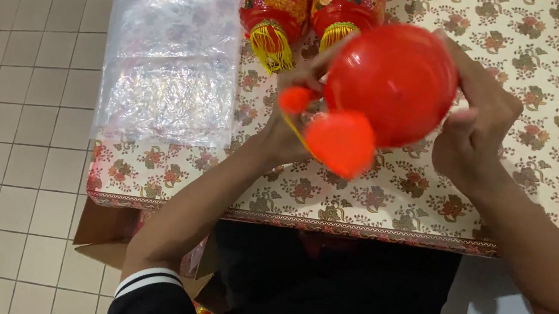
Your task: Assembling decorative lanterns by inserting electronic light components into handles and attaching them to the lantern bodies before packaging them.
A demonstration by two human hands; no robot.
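Centrally, a glossy red plastic lantern point(394, 84), round and smooth, is held above the floral-patterned surface point(495, 213). It is gripped at its right side by the right hand point(474, 132), fingers closed on it. The left hand point(288, 125) is pinched on its yellow cord beside two small orange caps point(342, 141). Two finished red lanterns point(311, 5) with yellow tassels lie just beyond; clear plastic bags point(174, 43) lie left.

The lantern point(396, 78) sits between both hands above the table point(436, 204). Behind it lie 2 more lanterns point(311, 5). A stack of plastic bags point(170, 43) lies to their left.
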